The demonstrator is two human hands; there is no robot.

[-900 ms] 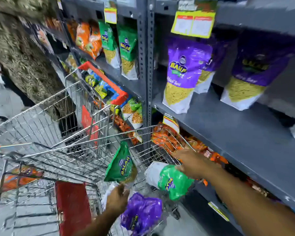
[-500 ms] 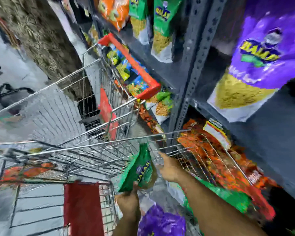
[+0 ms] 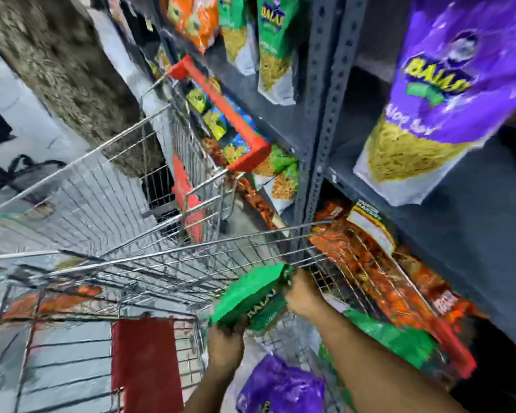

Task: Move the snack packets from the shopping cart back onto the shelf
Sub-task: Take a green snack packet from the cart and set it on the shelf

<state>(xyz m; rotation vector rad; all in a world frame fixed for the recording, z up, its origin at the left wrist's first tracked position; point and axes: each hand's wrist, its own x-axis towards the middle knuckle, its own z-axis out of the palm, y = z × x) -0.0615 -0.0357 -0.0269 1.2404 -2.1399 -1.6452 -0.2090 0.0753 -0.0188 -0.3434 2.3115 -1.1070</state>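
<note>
- shopping cart (image 3: 108,186): bright, shiny metal wire, with a red plastic handle bar (image 3: 224,111).
- shelf (image 3: 471,234): matt dark grey painted metal, its upright (image 3: 325,114) perforated.
- green snack packet (image 3: 251,296) and purple packet (image 3: 447,93): glossy plastic film.

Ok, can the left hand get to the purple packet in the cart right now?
Probably not yet: the left hand is gripping the green packet along with the right hand. The purple packet lies just below, uncovered.

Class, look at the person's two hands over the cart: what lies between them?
In the head view, a green snack packet spans the stretch: the left hand grips its lower end, the right hand its upper end.
</note>
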